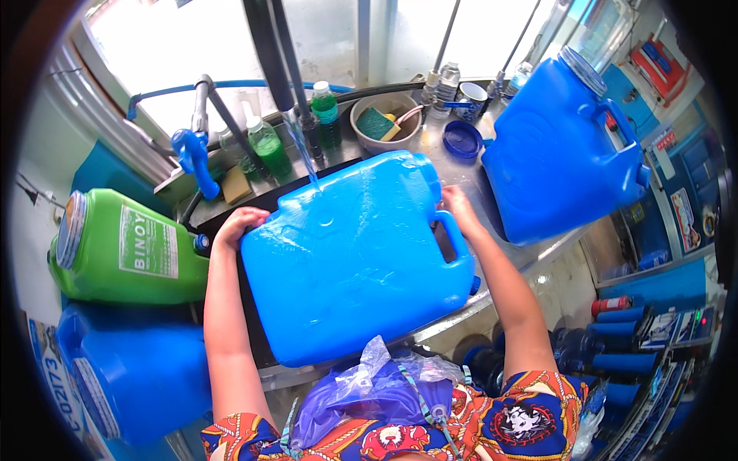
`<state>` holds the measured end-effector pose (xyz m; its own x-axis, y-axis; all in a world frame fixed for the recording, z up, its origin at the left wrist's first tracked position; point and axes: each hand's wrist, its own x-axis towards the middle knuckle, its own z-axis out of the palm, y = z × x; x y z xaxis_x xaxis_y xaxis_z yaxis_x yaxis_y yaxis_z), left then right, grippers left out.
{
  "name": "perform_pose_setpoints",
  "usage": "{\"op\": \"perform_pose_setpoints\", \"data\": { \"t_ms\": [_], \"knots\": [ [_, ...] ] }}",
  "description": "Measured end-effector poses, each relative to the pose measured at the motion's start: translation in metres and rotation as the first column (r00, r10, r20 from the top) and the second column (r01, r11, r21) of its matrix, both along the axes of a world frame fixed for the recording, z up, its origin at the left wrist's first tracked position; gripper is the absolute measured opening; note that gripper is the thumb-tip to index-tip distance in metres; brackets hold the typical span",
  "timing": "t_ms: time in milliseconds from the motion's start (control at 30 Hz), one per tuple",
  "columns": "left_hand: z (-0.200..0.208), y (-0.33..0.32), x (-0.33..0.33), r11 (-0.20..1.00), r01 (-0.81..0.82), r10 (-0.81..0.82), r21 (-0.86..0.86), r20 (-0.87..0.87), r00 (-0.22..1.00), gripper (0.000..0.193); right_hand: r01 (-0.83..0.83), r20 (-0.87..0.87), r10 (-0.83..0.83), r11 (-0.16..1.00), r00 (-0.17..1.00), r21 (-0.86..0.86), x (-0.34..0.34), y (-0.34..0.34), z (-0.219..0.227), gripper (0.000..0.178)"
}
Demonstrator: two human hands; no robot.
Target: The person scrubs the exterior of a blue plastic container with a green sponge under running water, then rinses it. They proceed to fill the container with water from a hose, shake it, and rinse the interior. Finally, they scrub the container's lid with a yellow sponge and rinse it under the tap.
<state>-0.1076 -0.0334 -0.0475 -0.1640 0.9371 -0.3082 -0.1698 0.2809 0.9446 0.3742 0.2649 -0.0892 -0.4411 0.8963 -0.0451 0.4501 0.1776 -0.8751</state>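
this looks like a small water-refilling shop, seen at its washing station. a metal surface [473, 177] lies beneath bright windows [184, 38], fitted with a blue tap [196, 157], and a stream of water [300, 146] runs down onto a large blue jug [354, 253]. another blue container [553, 154] stands to the right, a green container [108, 253] to the left. bottles of green liquid [269, 147] and a bowl [377, 146] with a sponge [377, 123] in it speak of washing. dark, round water bottles [573, 349] at lower right and a red extinguisher [611, 305] suggest business premises.
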Motion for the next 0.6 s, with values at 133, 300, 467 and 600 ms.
{"op": "perform_pose_setpoints", "data": {
  "t_ms": [133,300,467,600],
  "knots": [
    [0.034,0.018,0.026,0.999,0.024,-0.030,-0.045,-0.143,0.989,0.040,0.273,-0.138,-0.236,0.851,0.962,0.448,-0.020,-0.003,0.107,0.016],
    [0.043,0.035,0.067,0.997,-0.018,0.007,-0.077,-0.136,0.991,0.032,-0.554,0.153,0.708,0.380,0.690,0.741,-0.124,-0.111,0.199,0.013],
    [0.046,0.032,0.086,0.979,-0.166,0.171,0.117,-0.037,0.985,0.033,-0.713,0.347,0.701,0.325,0.623,0.622,-0.317,-0.171,0.169,0.016],
    [0.059,0.034,0.101,0.984,-0.179,0.174,-0.017,-0.155,0.973,0.021,-0.827,0.578,0.611,0.261,0.541,0.498,-0.446,-0.172,0.128,0.036]
  ]
}}
